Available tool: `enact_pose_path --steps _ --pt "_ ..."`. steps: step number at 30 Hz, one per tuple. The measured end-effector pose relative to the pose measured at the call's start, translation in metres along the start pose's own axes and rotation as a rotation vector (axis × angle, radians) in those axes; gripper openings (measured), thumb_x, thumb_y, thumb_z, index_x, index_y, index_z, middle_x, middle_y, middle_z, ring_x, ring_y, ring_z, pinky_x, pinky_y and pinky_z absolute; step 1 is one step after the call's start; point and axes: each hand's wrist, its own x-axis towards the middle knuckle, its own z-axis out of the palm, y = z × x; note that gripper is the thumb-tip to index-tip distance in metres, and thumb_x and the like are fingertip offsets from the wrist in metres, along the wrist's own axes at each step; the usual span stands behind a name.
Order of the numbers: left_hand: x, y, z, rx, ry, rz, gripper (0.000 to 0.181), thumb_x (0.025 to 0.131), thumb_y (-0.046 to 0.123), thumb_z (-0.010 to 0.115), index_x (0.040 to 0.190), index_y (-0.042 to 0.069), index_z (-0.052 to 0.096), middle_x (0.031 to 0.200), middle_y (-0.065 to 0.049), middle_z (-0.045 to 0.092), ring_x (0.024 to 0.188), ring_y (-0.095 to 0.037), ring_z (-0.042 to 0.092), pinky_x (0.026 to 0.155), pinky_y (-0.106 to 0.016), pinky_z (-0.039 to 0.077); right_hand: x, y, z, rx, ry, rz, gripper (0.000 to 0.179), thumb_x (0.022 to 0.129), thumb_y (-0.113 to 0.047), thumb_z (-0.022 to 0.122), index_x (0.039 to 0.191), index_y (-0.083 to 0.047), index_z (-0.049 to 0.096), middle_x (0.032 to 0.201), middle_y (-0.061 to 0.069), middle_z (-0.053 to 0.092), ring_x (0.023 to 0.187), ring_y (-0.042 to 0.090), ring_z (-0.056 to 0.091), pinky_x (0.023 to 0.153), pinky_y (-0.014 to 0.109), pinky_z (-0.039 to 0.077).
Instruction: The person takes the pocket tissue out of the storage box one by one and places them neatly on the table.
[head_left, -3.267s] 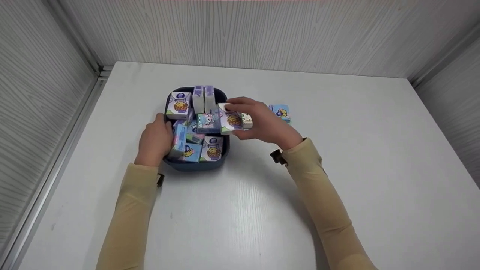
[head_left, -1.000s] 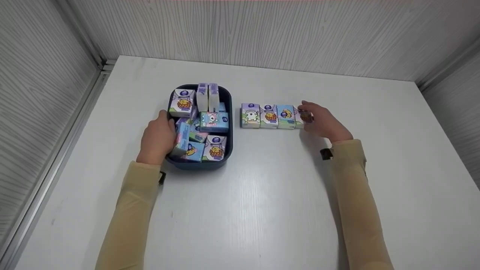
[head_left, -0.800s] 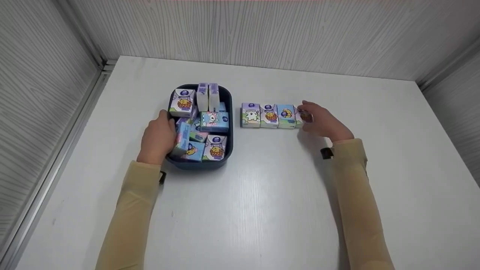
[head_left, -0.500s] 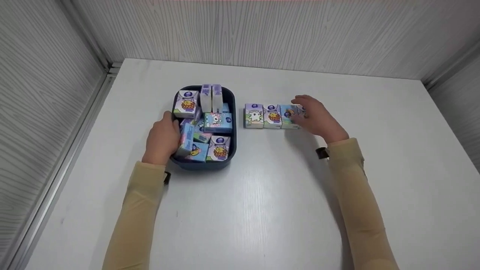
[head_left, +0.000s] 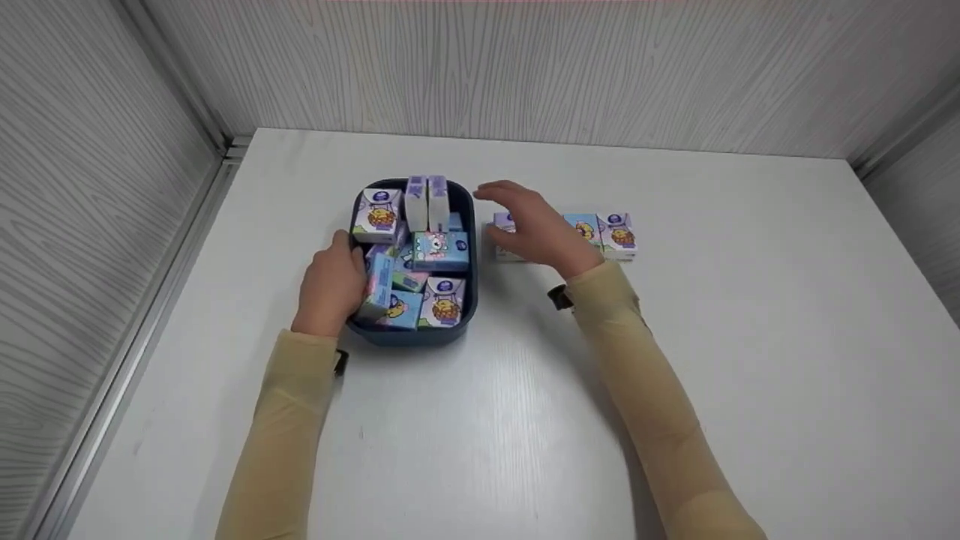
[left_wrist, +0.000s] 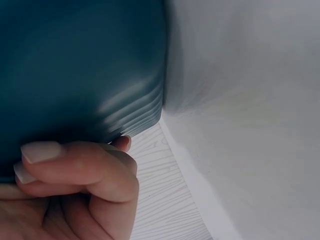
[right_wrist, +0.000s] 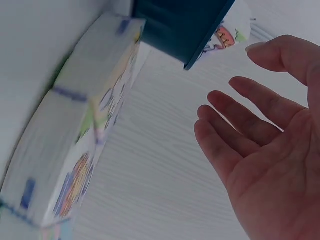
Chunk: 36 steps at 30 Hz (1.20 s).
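A dark blue bin [head_left: 412,337] with rounded corners holds several small cartoon-printed packs [head_left: 441,251] in white, purple and light blue. My left hand [head_left: 330,289] holds the bin's left side; in the left wrist view its curled fingers [left_wrist: 85,165] lie against the blue wall. Just right of the bin my right hand [head_left: 536,232] hovers with fingers spread and nothing in it, as the right wrist view shows the bare palm [right_wrist: 280,155]. Under and behind that hand runs a row of packs [head_left: 619,234] standing side by side, partly hidden by the hand.
All this stands on a white table [head_left: 480,420]. A pale wood-grain panel [head_left: 525,71] rises behind it, and another panel [head_left: 90,187] with a metal rail stands at the left. Two packs [head_left: 427,204] stand on edge above the bin's far rim.
My right hand carried a pack from the bin to the row's right end, let go of it, and has moved back left toward the bin. The left hand has stayed at the bin.
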Motion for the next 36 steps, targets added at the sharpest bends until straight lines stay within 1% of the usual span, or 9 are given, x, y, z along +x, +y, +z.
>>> enact_pose_path --steps 6,9,11,15,20,25,30,32,36 --pt "-0.001 0.0 -0.001 0.001 -0.002 -0.012 0.035 0.104 0.02 0.034 0.123 -0.007 0.043 0.102 -0.028 0.059 0.089 -0.04 0.062 0.074 -0.052 0.047 0.025 -0.015 0.019 0.003 -0.033 0.005 0.062 0.094 -0.022 0.061 0.148 -0.016 0.033 0.15 0.002 0.033 0.136 0.014 0.032 0.108 0.031 0.027" --pt "-0.002 -0.001 0.003 -0.001 -0.016 -0.018 0.034 0.104 0.02 0.034 0.123 -0.007 0.043 0.101 -0.028 0.059 0.088 -0.04 0.062 0.073 -0.051 0.047 0.027 -0.013 0.026 -0.014 -0.066 0.002 0.071 0.093 -0.026 0.062 0.152 -0.025 0.022 0.156 -0.003 0.02 0.14 0.013 0.022 0.11 0.032 0.022" --pt "-0.003 -0.001 0.003 0.002 -0.018 -0.021 0.034 0.104 0.02 0.034 0.123 -0.007 0.042 0.101 -0.028 0.059 0.087 -0.039 0.062 0.072 -0.051 0.047 0.027 -0.014 0.028 -0.022 -0.083 -0.017 0.073 0.093 -0.026 0.063 0.153 -0.028 0.02 0.157 -0.008 0.016 0.141 0.011 0.017 0.111 0.032 0.02" --pt "-0.001 0.0 0.002 0.011 -0.003 -0.007 0.033 0.104 0.02 0.035 0.12 -0.007 0.043 0.099 -0.028 0.059 0.085 -0.039 0.062 0.07 -0.051 0.047 0.029 -0.017 0.028 -0.056 -0.106 -0.05 0.068 0.095 -0.021 0.061 0.152 -0.029 0.025 0.156 -0.008 0.02 0.141 0.011 0.018 0.11 0.03 0.02" --pt "0.0 0.0 0.001 0.015 -0.007 -0.009 0.033 0.104 0.02 0.035 0.121 -0.007 0.043 0.101 -0.028 0.059 0.087 -0.038 0.061 0.072 -0.051 0.047 0.032 -0.019 0.029 -0.066 -0.081 -0.063 0.064 0.093 -0.009 0.059 0.149 -0.028 0.034 0.149 0.002 0.03 0.133 0.014 0.032 0.106 0.03 0.03" --pt "-0.001 0.0 0.0 0.016 0.006 0.002 0.032 0.104 0.019 0.036 0.119 -0.008 0.044 0.099 -0.028 0.059 0.086 -0.039 0.061 0.071 -0.051 0.046 0.032 -0.017 0.032 -0.05 -0.007 -0.085 0.056 0.091 -0.001 0.057 0.142 -0.02 0.044 0.137 0.005 0.038 0.114 0.014 0.044 0.095 0.028 0.039" --pt "-0.001 0.002 -0.001 0.022 0.039 0.027 0.029 0.103 0.017 0.037 0.114 -0.008 0.046 0.093 -0.03 0.06 0.084 -0.044 0.062 0.069 -0.054 0.046 0.032 -0.018 0.032 -0.076 0.076 -0.084 0.038 0.09 0.002 0.058 0.124 -0.014 0.053 0.126 0.005 0.044 0.097 0.016 0.047 0.08 0.03 0.042" --pt "-0.001 0.002 0.0 0.02 0.037 0.024 0.029 0.103 0.017 0.037 0.115 -0.008 0.045 0.094 -0.03 0.06 0.084 -0.043 0.062 0.07 -0.053 0.046 0.032 -0.02 0.032 -0.119 0.092 -0.084 0.034 0.089 0.003 0.058 0.118 -0.014 0.054 0.125 0.004 0.045 0.101 0.016 0.047 0.083 0.03 0.042" --pt "-0.002 0.002 0.0 0.011 0.016 0.009 0.031 0.103 0.019 0.036 0.118 -0.007 0.045 0.098 -0.029 0.06 0.086 -0.04 0.062 0.072 -0.052 0.046 0.032 -0.021 0.033 -0.202 0.076 -0.121 0.031 0.088 0.005 0.057 0.114 -0.013 0.056 0.129 0.002 0.048 0.119 0.015 0.045 0.099 0.028 0.037"
